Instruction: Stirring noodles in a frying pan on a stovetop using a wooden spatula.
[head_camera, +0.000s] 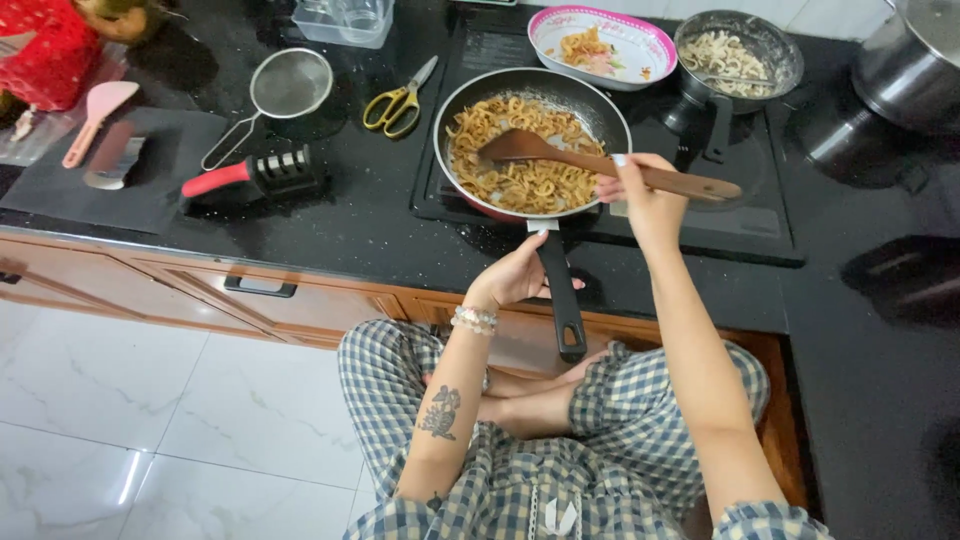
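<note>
Left hand (515, 275) grips pan handle (562, 295) overhanging counter edge.

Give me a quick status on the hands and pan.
Left hand on black pan handle. Right hand holds wooden spatula in round frying pan of browned strips. Nothing obstructing.

Black speckled stone countertop (340, 235), wooden drawers (150, 285) with dark handles, glossy white marble-look floor tiles (140, 420)

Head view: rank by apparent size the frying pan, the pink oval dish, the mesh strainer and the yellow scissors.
1. frying pan
2. pink oval dish
3. mesh strainer
4. yellow scissors
The dish sits slightly farther from the camera, so its gap with the pan may be overstated.
</note>
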